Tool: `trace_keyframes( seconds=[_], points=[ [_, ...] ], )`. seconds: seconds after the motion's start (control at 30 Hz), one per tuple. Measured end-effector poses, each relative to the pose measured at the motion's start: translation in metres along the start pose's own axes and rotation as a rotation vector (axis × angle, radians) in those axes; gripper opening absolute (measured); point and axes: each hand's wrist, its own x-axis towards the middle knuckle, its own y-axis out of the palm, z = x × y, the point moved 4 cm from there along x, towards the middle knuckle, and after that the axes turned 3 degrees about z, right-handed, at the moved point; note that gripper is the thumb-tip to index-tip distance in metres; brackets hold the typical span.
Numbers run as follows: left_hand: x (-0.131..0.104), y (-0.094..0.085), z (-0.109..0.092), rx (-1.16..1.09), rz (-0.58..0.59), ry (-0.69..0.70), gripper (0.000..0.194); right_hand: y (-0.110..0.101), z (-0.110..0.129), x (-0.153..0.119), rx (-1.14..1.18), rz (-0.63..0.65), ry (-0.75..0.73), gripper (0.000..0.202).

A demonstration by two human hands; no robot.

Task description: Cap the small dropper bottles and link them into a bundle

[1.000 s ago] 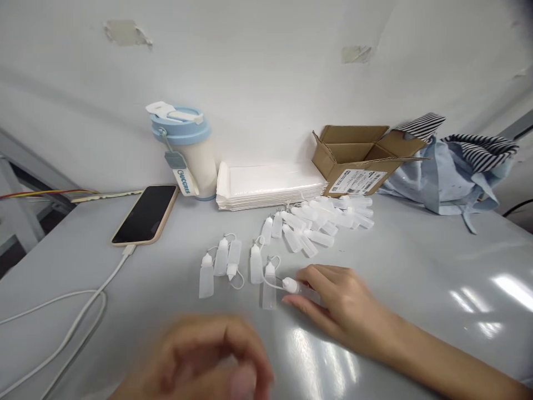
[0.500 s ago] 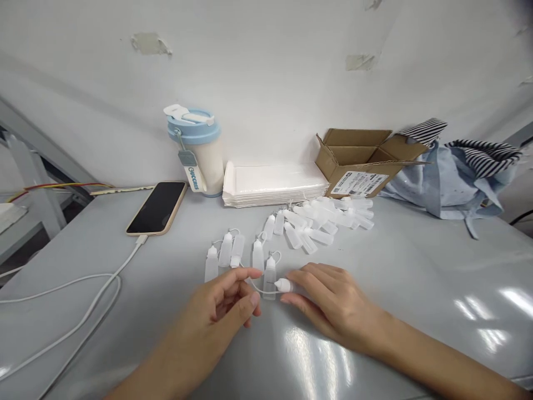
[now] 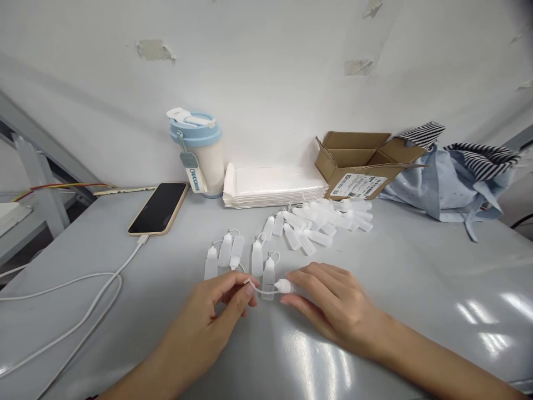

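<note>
Grey tabletop, bottle inside right grip

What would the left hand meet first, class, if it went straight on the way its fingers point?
Probably the small bottle just beyond the fingers of the left hand, though depth is unclear.

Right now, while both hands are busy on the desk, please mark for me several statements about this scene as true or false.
1. The right hand holds a squeeze bottle. True.
2. The cardboard box is closed. False: it is open at the top.
3. The left hand has the thin cap strap at its fingertips. True.
4. The smartphone stands upright against the wall. False: it lies flat on the desk.
5. The travel cup has a red lid. False: the lid is light blue.
</note>
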Motion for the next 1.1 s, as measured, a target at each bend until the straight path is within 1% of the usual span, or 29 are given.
trace_keyframes(
  seconds=[0.1,0.23,0.37,0.53,0.6,0.8,0.93,1.1],
  points=[
    [-0.0041,-0.0002,-0.0038,-0.008,-0.059,-0.003,0.025,-0.0001,-0.0001,0.0006,0.001,0.007,0.000,0.020],
    [-0.0065,-0.0002,-0.0073,0.006,-0.057,0.028,0.029,-0.0014,-0.0004,0.0005,-0.019,-0.001,-0.002,0.021],
    [-0.0070,-0.0038,-0.0058,0.004,-0.087,0.000,0.032,-0.0024,-0.0006,0.0000,-0.024,-0.007,-0.004,0.021],
    [-0.0073,-0.0028,-0.0063,0.042,-0.048,0.005,0.037,-0.0010,-0.0001,0.0002,-0.017,-0.002,-0.013,0.018],
    [-0.0073,-0.0009,-0.0072,0.048,-0.036,0.035,0.036,0.0000,0.0002,0.0002,-0.011,-0.003,-0.019,0.018],
    [-0.0048,0.0059,-0.0050,0.081,0.059,0.144,0.032,0.0013,0.0056,-0.0008,-0.005,0.001,-0.082,0.017],
    [-0.0057,0.0050,-0.0070,0.068,0.053,0.161,0.031,0.0010,0.0077,-0.0011,-0.008,0.004,-0.089,0.018],
    [-0.0082,0.0045,-0.0105,0.028,0.007,0.120,0.032,0.0006,0.0064,-0.0012,-0.024,0.002,-0.076,0.018]
  ],
)
